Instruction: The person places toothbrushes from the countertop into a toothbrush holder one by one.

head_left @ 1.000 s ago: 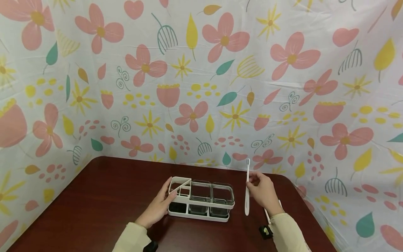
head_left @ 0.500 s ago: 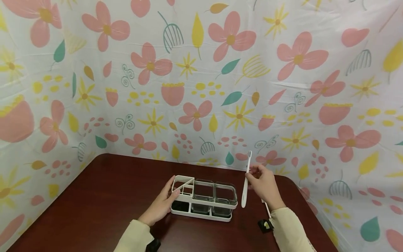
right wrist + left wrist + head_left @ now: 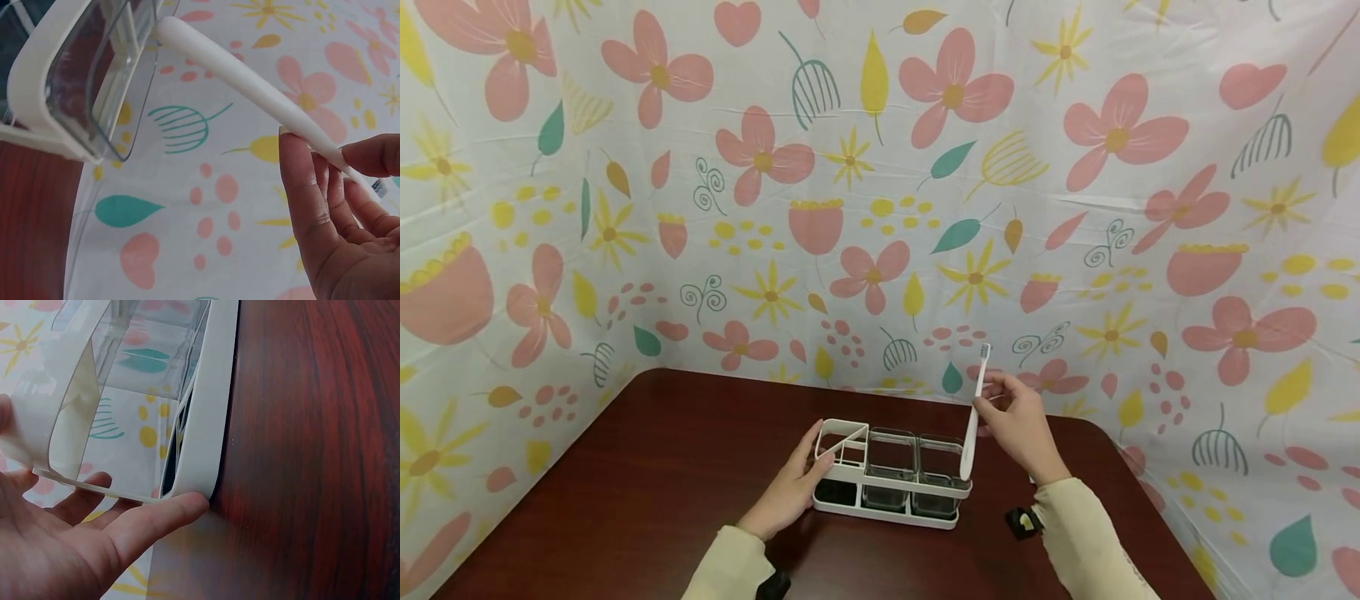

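Observation:
A white two-tier toothbrush holder (image 3: 886,517) stands on the table, with two clear glass cups (image 3: 891,457) in its middle and right bays and a divided compartment at the left. My left hand (image 3: 787,493) grips its left end. In the left wrist view, the thumb (image 3: 169,517) presses the corner of the white lower band (image 3: 209,394). Fingers and thumb of my right hand (image 3: 1017,423) pinch a white toothbrush (image 3: 971,442), bristles up. Its handle end overlaps the right cup's edge in the head view; in the right wrist view it points at the cup's rim (image 3: 103,156).
A dark red-brown wooden table (image 3: 647,492) carries the holder. Behind it and at both sides hangs a white cloth (image 3: 880,167) printed with flowers and leaves. A small black device (image 3: 1022,523) sits at the right wrist, another (image 3: 772,585) at the left.
My right hand has moved left and away from me, bringing the toothbrush from beside the holder to its right cup, with the brush now leaning more. My left hand keeps its hold.

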`<state>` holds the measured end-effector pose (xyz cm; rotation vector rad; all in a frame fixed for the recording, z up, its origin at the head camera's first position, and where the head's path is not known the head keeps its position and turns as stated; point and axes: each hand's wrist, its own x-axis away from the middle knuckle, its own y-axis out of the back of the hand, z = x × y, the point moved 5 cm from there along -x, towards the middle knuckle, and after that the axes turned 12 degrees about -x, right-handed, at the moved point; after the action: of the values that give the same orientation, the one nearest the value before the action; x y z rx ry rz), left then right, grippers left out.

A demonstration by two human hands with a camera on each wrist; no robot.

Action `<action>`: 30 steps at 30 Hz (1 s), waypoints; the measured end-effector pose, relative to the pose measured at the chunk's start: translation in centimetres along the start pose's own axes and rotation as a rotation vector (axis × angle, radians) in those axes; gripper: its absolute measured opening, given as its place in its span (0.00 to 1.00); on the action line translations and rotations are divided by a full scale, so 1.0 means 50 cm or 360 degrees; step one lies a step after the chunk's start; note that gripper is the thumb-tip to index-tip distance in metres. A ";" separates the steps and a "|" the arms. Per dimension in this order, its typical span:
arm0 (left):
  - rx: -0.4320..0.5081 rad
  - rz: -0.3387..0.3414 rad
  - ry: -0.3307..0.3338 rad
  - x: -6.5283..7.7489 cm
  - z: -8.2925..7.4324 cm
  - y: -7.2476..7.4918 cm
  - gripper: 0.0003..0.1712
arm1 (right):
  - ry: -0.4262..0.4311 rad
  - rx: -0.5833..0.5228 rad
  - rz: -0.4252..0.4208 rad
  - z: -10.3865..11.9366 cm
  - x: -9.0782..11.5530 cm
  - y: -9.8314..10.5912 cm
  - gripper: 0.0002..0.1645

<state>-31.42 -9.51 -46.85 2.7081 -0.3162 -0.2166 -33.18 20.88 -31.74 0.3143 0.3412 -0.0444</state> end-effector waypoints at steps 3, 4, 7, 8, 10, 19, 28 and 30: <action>-0.0003 -0.0007 0.0011 0.000 0.002 0.002 0.39 | 0.0026 -0.0039 0.0018 0.004 -0.005 -0.011 0.20; -0.0005 -0.0012 0.0015 -0.001 0.003 0.002 0.39 | 0.0030 -0.0053 0.0025 0.004 -0.006 -0.015 0.20; -0.0009 -0.0024 0.0025 -0.003 0.004 0.003 0.39 | 0.0024 -0.0091 0.0037 0.005 -0.010 -0.026 0.20; -0.0007 -0.0025 0.0029 -0.003 0.004 0.003 0.39 | 0.0018 -0.0100 0.0038 0.005 -0.011 -0.029 0.20; -0.0008 -0.0024 0.0034 -0.004 0.003 0.003 0.39 | 0.0004 -0.0123 0.0034 0.006 -0.015 -0.034 0.21; -0.0026 0.0007 0.0006 -0.002 0.004 0.001 0.39 | 0.0021 -0.0184 0.0083 0.014 -0.031 -0.055 0.26; -0.0024 -0.0006 -0.0029 0.002 -0.001 0.000 0.39 | 0.0001 -0.0259 0.0084 0.015 -0.039 -0.082 0.26; -0.0030 -0.0007 -0.0029 0.001 0.001 0.000 0.39 | -0.0007 -0.0296 0.0088 0.015 -0.040 -0.087 0.26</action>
<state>-31.38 -9.54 -46.92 2.6901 -0.3119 -0.2446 -35.24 16.49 -31.71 0.1390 0.3297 0.0409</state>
